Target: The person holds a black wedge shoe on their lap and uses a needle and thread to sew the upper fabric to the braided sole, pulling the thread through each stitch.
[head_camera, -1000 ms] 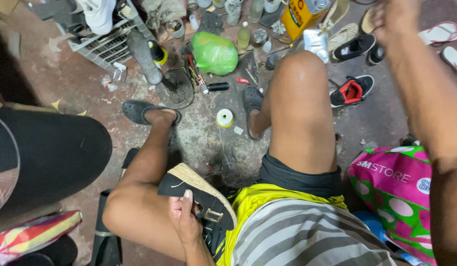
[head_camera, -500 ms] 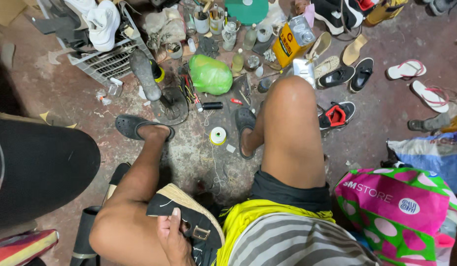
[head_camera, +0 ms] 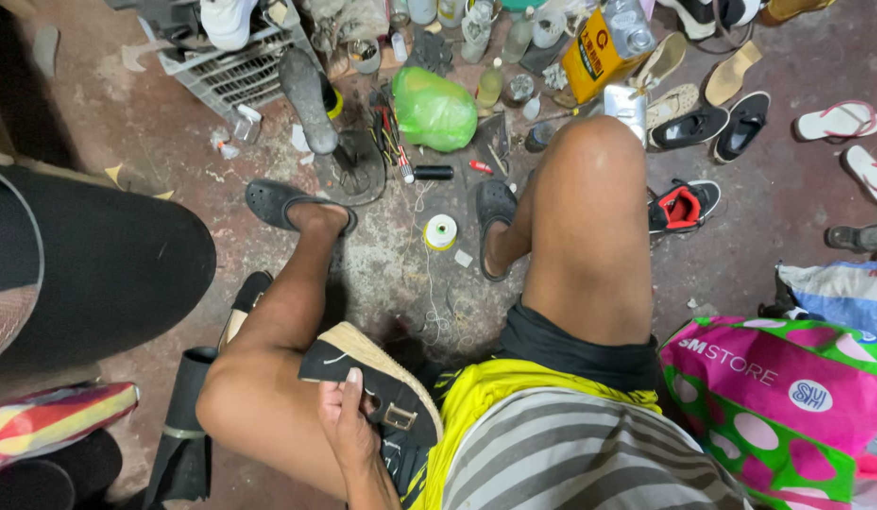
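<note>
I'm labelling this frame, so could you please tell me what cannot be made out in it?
- Right hand: not in the head view.
- Left hand: grips the black sandal; its palm and the sandal's lower end are hidden behind it.
- Small tools beside the green bag: too small to identify.
- Pink bag: cut off by the right edge.
</note>
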